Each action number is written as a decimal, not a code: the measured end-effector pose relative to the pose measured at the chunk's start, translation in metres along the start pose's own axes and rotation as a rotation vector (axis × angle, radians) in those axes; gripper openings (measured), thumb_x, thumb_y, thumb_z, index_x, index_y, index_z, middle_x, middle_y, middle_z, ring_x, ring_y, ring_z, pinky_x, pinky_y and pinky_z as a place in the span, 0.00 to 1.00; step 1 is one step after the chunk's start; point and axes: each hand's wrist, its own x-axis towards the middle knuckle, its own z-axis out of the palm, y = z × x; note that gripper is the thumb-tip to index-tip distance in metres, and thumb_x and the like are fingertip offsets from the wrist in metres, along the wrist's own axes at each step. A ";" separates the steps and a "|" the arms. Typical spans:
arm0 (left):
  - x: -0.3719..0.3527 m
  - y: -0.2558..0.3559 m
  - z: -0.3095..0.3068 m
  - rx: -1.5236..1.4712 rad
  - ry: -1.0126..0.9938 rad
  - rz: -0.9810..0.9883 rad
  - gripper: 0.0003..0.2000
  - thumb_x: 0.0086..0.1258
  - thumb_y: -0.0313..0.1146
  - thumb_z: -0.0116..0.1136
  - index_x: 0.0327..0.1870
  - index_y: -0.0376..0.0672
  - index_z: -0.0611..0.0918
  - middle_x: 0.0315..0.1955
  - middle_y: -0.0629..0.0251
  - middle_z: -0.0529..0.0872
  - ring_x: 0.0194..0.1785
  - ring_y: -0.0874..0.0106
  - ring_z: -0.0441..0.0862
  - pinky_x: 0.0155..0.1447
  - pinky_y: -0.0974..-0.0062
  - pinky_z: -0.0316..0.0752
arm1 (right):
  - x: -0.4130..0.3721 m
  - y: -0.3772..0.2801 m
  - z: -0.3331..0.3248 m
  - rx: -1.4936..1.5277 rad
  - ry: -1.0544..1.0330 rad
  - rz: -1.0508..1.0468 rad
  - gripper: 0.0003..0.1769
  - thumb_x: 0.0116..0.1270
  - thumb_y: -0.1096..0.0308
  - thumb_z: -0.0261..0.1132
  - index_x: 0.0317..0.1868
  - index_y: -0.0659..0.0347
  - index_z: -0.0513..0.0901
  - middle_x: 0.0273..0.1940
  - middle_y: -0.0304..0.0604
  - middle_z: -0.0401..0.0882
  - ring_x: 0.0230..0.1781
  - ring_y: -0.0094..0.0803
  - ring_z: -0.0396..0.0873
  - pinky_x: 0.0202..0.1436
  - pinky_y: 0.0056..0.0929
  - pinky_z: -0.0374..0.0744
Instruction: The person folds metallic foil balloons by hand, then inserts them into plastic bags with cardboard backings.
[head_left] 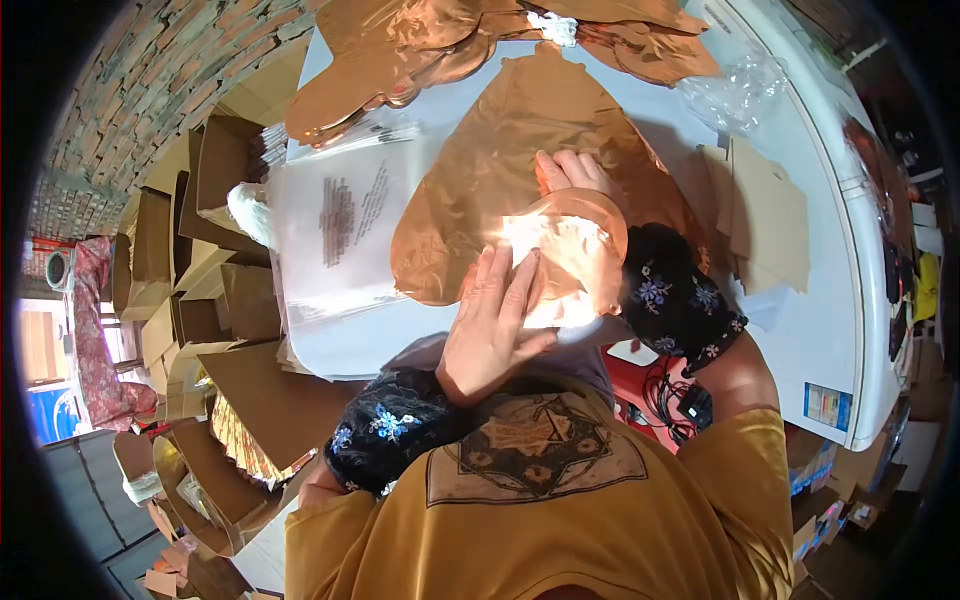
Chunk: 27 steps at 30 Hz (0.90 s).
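A flat copper-coloured foil balloon (500,150), wide at the bottom and narrowing to a tab at the top, lies on the white table in front of me. Its near right part (600,225) is folded over and shines brightly in the sun. My left hand (488,325) rests on the near edge of the foil, fingers stretched out and touching the fold. Flat on the balloon, beyond the fold, are the fingers of my right hand (575,172); the folded foil covers the rest of that hand.
Copper foil balloons (430,50) lie in bundles at the far edge, bound with white string (553,28). Clear plastic bags (345,215) are stacked at left, near open cardboard boxes (225,300). To the right are cardboard pieces (765,215) and crumpled clear plastic (740,90).
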 end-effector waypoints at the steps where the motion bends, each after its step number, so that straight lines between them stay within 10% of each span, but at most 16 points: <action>1: 0.001 -0.002 0.004 0.001 0.019 0.008 0.44 0.61 0.40 0.69 0.75 0.37 0.58 0.74 0.40 0.55 0.75 0.41 0.55 0.75 0.51 0.57 | -0.001 0.000 0.000 0.000 0.008 -0.006 0.27 0.56 0.65 0.64 0.55 0.73 0.76 0.41 0.48 0.75 0.42 0.43 0.74 0.45 0.37 0.76; 20: 0.025 0.017 0.032 -0.195 0.298 -0.007 0.48 0.53 0.13 0.59 0.77 0.34 0.47 0.75 0.37 0.50 0.78 0.44 0.49 0.77 0.56 0.52 | 0.000 -0.008 -0.005 -0.025 -0.079 0.131 0.25 0.60 0.63 0.61 0.56 0.67 0.77 0.45 0.44 0.76 0.46 0.41 0.75 0.53 0.37 0.76; 27: -0.009 0.009 0.037 -0.732 0.284 -0.552 0.33 0.69 0.21 0.59 0.73 0.34 0.58 0.64 0.48 0.71 0.64 0.63 0.71 0.67 0.68 0.67 | -0.002 -0.006 -0.001 -0.163 -0.021 0.106 0.19 0.60 0.70 0.60 0.53 0.62 0.79 0.42 0.38 0.77 0.45 0.35 0.75 0.52 0.31 0.76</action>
